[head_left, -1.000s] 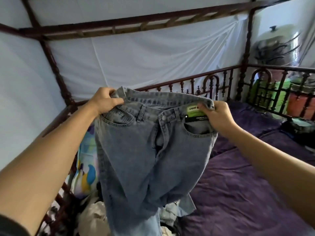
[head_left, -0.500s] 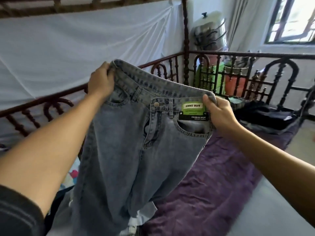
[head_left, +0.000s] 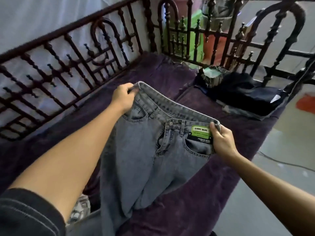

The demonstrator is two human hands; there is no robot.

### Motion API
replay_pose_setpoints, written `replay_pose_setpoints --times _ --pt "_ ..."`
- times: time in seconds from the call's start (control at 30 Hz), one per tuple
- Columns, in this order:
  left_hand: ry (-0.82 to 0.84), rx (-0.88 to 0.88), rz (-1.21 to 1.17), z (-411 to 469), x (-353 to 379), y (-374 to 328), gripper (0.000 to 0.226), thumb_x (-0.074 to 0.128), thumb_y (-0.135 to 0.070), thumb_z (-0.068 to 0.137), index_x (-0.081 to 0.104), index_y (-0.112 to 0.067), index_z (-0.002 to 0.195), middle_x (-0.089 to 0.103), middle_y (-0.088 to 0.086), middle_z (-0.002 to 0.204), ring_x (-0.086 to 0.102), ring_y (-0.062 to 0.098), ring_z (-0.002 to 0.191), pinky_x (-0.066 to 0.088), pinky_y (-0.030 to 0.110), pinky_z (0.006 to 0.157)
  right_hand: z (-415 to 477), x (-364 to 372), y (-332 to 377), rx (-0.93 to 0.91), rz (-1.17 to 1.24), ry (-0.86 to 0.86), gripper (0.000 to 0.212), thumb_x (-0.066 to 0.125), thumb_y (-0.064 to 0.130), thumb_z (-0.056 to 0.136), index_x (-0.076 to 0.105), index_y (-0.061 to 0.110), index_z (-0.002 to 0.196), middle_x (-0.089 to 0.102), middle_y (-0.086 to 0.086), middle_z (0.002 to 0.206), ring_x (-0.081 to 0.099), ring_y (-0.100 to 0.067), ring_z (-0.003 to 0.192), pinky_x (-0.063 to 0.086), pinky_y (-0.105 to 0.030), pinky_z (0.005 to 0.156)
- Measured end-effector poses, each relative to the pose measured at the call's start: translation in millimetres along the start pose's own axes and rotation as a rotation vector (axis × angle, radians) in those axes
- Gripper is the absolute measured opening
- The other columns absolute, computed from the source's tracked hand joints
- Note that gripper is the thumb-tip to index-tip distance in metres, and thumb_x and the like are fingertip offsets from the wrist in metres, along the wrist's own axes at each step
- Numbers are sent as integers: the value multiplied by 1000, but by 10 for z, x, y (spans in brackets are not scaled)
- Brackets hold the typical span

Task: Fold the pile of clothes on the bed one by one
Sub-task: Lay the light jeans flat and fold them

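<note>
Sleeve: a dark sleeve (head_left: 25, 213) covers the left upper arm at 7 o'clock in the view.
Rail: a dark turned-wood rail (head_left: 68, 53) runs from 9 o'clock round to 1 o'clock along the far edge of the bed.
Bedspread: a purple bedspread (head_left: 42, 142) covers the bed from 9 o'clock to 5 o'clock.
Left hand: the left hand (head_left: 123, 97), at 11 o'clock from the centre, pinches one end of the waistband, with thumb and curled fingers pressed together on the denim.
Jeans: the light blue jeans (head_left: 144, 159) are mid-view, front side up. Their waistband is stretched between the two hands and the legs trail toward 6 o'clock over the bedspread.
Tag: a green and black tag (head_left: 201, 133) reading "LIGHT BLUE" sits above the pocket, just beside the right thumb.
Right hand: the right hand (head_left: 221, 142), at 4 o'clock, grips the other waistband end. The thumb lies on the front and the fingers are curled behind the cloth.
Dark clothes: a stack of dark clothes (head_left: 247, 94) lies at 2 o'clock on the bedspread, well apart from the jeans.
</note>
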State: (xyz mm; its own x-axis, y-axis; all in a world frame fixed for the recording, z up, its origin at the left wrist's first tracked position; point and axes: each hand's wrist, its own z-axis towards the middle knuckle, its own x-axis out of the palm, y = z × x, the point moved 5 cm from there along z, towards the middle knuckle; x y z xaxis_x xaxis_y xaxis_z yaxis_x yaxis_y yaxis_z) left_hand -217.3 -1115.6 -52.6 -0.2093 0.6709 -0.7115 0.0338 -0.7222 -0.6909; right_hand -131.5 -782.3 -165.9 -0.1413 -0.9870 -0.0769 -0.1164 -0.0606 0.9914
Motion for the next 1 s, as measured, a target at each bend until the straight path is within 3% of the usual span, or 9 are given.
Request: replay_pose_setpoints --times 0.17,0.27,0.37,0.5,0.57,0.67,0.8,0.9,1.0 --pt "148 -118 -19 659 1571 -96 32 56 -32 94 62 -7 74 54 4 61 46 20 61 36 33 59 1062 -810 -725 123 -168 -122 38 51 32 99 56 -2 82 61 -7 77 56 -16 71 52 -44 69" --pt "177 -229 -167 986 2249 -174 30 51 -17 92 60 -19 64 64 0 56 61 22 59 55 35 68 1545 -1196 -1060 165 -284 -201 39 51 31 99 54 -3 79 57 -6 73 51 -16 69 46 -40 64" --pt "206 -275 -222 1153 2684 -196 28 51 -15 93 59 -20 67 64 2 60 61 20 58 56 40 72 1908 -1432 -1431 247 -415 -226 37 49 31 100 56 1 79 57 -6 72 51 -20 70 40 -34 65" --pt "292 -407 -181 883 2881 395 20 55 -16 91 59 -18 72 64 2 64 62 22 66 56 44 75 2131 -1481 -1962 508 -725 -105 30 49 34 98 61 10 112 65 -16 109 57 -36 104 43 -39 85" --pt "322 -482 -104 577 2806 865 23 58 -13 88 58 -23 67 63 -1 63 64 25 71 56 44 78 2147 -1386 -2069 616 -1004 12 45 51 33 95 45 15 136 55 -19 130 50 -39 119 41 -43 94" --pt "371 -624 72 -52 2592 1471 21 64 -16 85 57 -25 67 62 -3 66 65 29 79 53 34 73 2207 -939 -2014 445 -1356 156 51 55 28 92 39 20 140 43 -18 138 39 -39 126 36 -48 99" --pt "460 -803 210 -1002 2565 2034 11 70 -30 81 61 -25 76 67 1 82 64 27 90 49 32 73 2216 65 -2160 196 -1394 473 41 51 21 91 51 21 132 48 -12 135 42 -34 124 39 -44 96" --pt "572 -804 277 -1524 2877 2225 31 67 -48 79 62 -25 98 64 -4 101 62 23 99 45 30 73 2273 717 -2398 64 -1346 600 40 46 14 93 52 18 132 48 -11 135 43 -32 124 42 -42 94" --pt "656 -670 463 -1860 3216 2356 48 61 -52 79 55 -25 119 54 -2 117 53 21 112 44 36 88 2479 1137 -2693 -152 -1392 666 49 48 7 89 47 15 137 38 -12 148 28 -29 139 38 -44 105"
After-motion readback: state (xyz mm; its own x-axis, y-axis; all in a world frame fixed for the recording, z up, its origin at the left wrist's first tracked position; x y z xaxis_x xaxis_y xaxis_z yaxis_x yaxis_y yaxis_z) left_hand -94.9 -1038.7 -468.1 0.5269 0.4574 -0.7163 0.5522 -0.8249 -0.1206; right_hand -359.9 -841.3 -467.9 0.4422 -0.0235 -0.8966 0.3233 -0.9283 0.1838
